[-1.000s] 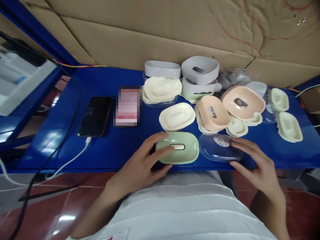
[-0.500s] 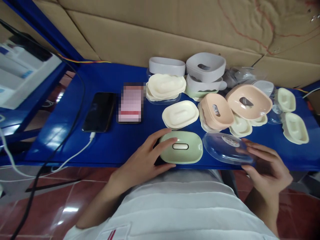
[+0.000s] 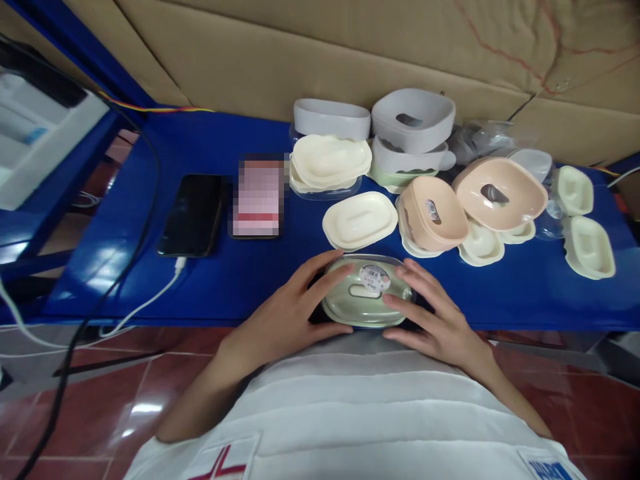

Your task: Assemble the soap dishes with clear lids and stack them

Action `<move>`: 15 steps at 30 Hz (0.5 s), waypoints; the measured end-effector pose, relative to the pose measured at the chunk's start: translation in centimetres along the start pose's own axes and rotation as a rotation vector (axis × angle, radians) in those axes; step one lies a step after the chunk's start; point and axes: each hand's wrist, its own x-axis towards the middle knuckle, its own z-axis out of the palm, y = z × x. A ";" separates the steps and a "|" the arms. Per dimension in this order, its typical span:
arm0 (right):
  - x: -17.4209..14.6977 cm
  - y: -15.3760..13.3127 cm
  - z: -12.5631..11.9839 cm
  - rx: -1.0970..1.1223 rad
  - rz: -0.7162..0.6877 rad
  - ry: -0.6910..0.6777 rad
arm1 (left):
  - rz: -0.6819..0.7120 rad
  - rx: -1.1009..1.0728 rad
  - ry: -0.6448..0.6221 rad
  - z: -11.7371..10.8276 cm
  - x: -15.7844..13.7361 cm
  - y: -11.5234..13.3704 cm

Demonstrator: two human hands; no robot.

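Observation:
A pale green soap dish (image 3: 340,308) with an oval slot lies at the table's front edge. Over it sits a clear plastic lid (image 3: 395,287) bearing a round printed sticker. My left hand (image 3: 287,310) grips the dish from its left side, thumb at the near edge and fingers curled over the rim. From the opposite side my right hand (image 3: 437,313) holds the lid, its fingers bent over the top and the thumb low at the front. Whether the lid is fully seated cannot be made out. Just behind lies a cream oval tray (image 3: 360,220).
Peach dishes (image 3: 500,193), grey dishes (image 3: 413,120) and stacked cream trays (image 3: 331,160) crowd the back of the blue table (image 3: 115,287). To the left are a black phone (image 3: 193,213) on a white cable and a second phone (image 3: 257,200). Cardboard (image 3: 250,53) lines the back.
My right hand has brought the clear lid leftward from beside the green soap dish onto its top. My left hand keeps its hold on the dish. The view has shifted slightly.

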 end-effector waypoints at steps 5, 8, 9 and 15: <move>-0.3 -0.5 0.1 -0.069 -0.072 -0.007 | 0.012 0.016 0.018 0.2 0.0 0.0; -0.4 -0.7 0.2 -0.147 -0.089 -0.020 | 0.002 0.001 0.016 0.3 0.0 0.0; -0.4 -0.8 0.2 -0.165 -0.090 -0.024 | -0.001 -0.003 0.016 0.3 0.0 0.0; -0.5 -1.2 0.2 -0.213 -0.066 -0.034 | -0.055 -0.011 0.010 0.3 0.0 -0.1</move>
